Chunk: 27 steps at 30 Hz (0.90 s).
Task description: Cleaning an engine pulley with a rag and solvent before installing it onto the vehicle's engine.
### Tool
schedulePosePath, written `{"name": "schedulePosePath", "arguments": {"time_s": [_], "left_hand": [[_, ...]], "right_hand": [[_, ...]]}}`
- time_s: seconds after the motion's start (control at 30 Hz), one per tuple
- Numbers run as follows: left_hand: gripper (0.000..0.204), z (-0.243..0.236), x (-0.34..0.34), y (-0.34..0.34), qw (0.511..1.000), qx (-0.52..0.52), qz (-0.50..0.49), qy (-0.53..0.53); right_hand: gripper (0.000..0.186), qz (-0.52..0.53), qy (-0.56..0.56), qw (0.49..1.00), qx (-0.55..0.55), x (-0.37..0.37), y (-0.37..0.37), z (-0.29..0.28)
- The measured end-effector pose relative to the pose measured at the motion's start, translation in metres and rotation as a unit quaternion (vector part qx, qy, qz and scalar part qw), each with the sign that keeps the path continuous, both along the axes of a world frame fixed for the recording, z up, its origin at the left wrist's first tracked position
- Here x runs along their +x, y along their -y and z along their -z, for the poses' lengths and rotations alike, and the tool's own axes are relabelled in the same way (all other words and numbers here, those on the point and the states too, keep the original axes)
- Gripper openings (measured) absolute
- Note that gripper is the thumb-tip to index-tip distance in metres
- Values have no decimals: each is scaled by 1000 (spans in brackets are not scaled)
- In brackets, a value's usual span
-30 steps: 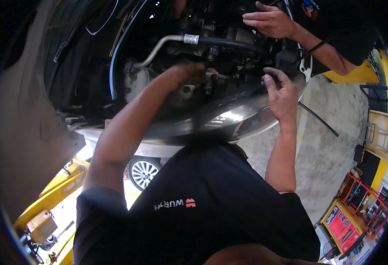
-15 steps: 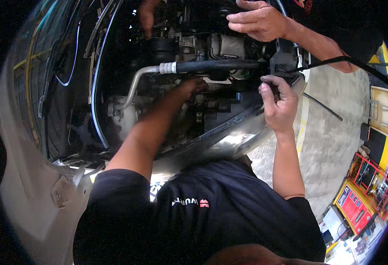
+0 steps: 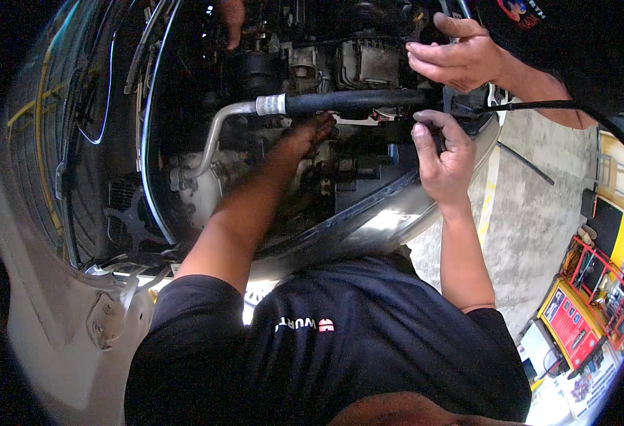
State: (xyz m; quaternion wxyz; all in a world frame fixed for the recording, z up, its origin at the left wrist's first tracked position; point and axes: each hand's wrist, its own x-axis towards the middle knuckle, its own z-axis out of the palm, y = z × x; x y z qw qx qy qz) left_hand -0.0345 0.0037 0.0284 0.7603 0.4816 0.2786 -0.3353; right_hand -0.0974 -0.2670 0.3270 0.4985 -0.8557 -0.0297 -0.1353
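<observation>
My left hand (image 3: pixel 313 135) reaches deep into the engine bay, just beneath a black hose (image 3: pixel 354 100) with a silver crimped collar. Shadow and blur hide its fingers and whatever they touch. At the front edge of the bay, my right hand (image 3: pixel 445 155) is raised with thumb and index finger curled toward each other. Something dark lies at those fingertips, too dim to name. A bent metal pipe (image 3: pixel 216 138) runs from the hose's collar down to a fitting on the left. Another person's hand (image 3: pixel 461 57) hovers above my right hand, fingers extended and partly spread.
A second hand of another person (image 3: pixel 232 21) reaches in at the top. The bumper (image 3: pixel 383 224) curves between my body and the engine. A black cable (image 3: pixel 539 106) crosses at right. A yellow-and-red case (image 3: pixel 570 323) and red rack (image 3: pixel 610 273) stand by the grey floor (image 3: pixel 518 184).
The other person's nearer hand has moved right and down, closer to my right hand. My right hand has shifted slightly up; my left stays under the hose. The view has tilted a little.
</observation>
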Motion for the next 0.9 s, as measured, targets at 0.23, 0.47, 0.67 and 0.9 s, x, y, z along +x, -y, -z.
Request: {"name": "schedulePosePath", "arguments": {"time_s": [0.23,0.47,0.67,0.9], "left_hand": [[32,12,-6,-11,999,-25,6,44],[30,36,4,-14,999,-43,-19,18],[28,38,-1,-14,999,-18,-21,-18],[27,44,0,-8,1000,2,-23,-20]], "right_hand": [[14,-2,2,1000,-10,2,0,-1],[13,2,-14,1000,-3,3,1,-3],[12,0,-27,1000,-6,4,-1,-3],[12,-1,-27,1000,-12,4,-1,-3]]}}
